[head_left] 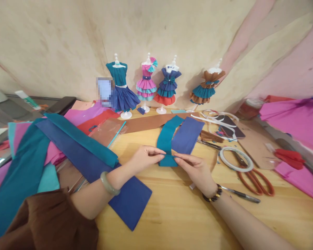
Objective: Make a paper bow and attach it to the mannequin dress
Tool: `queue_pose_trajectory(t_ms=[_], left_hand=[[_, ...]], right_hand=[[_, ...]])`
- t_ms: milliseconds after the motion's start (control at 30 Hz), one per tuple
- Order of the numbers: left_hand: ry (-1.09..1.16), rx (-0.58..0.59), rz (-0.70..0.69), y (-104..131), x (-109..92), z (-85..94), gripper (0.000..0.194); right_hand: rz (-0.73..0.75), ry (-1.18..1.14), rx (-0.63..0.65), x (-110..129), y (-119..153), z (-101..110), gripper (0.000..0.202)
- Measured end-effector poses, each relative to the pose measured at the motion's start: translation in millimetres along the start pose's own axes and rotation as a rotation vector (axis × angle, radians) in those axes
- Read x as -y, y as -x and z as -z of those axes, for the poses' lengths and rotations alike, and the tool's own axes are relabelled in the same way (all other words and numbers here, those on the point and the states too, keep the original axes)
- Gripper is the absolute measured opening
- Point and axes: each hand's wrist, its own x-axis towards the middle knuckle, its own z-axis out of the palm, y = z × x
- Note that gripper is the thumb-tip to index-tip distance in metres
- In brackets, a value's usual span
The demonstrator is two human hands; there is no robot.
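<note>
A teal paper strip (165, 136) lies on the wooden table in front of me, its near end folded over into a short flap. My left hand (148, 157) pinches the left side of the fold between thumb and fingers. On the right side of the same fold, my right hand (194, 168) pinches the paper. A dark blue paper piece (189, 133) lies just right of the strip, beyond my right hand. Under and beside my left forearm are a long blue strip (134, 201) and a folded teal strip (80, 139).
Several small dress forms in paper dresses (146, 83) stand along the wall. Orange-handled scissors (255, 182), a roll of white tape (236, 159) and a pen (241, 194) lie at the right. Coloured paper (21, 173) covers the left side. Another person's arm (240, 38) reaches down at the back right.
</note>
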Motion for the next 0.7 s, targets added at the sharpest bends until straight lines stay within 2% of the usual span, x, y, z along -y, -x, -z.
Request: queue_pose_trajectory(t_ms=[267,700], left_hand=[[0.119,0.043,0.013,-0.1,3.8,2.2,0.029],[0.172,0.04,0.002,1.2,-0.9,2.5,0.022]], right_hand=[[-0.015,-0.02,0.01,-0.3,1.7,1.2,0.021],[0.03,-0.014,0.046,1.4,2.2,2.7,0.019]])
